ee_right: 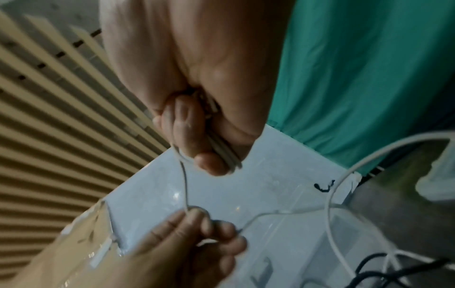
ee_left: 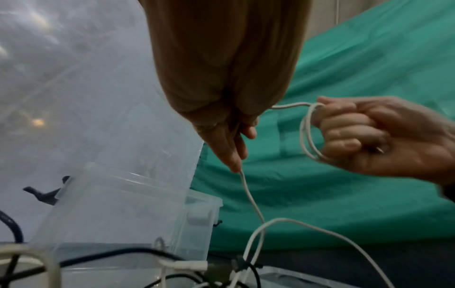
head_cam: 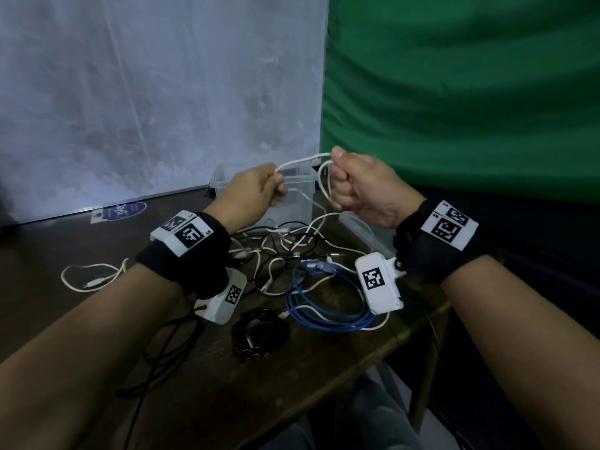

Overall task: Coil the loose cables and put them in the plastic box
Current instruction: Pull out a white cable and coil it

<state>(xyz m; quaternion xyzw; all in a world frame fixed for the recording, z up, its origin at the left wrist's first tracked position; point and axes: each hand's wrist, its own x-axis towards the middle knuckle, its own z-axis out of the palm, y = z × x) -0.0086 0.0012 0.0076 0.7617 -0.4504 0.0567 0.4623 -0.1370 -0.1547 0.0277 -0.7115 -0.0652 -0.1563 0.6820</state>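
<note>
Both hands raised over the table, winding one white cable.

Nearest, a small black coil (head_cam: 259,332) lies toward the table's (head_cam: 194,384) front edge, with a blue cable (head_cam: 328,300) looped beside it close to the right edge. Past these, a tangle of black and white cables (head_cam: 279,245) fills the middle of the table. Above it the left hand (head_cam: 251,193) pinches the white cable (head_cam: 303,159) between thumb and fingertips, and the right hand (head_cam: 360,186) is clenched round several turns of the same cable, the stretch between them almost taut. The cable's free end trails down into the tangle. The clear plastic box (head_cam: 292,193) stands open at the back of the table, partly hidden behind the hands; what lies inside it is hard to make out.
</note>
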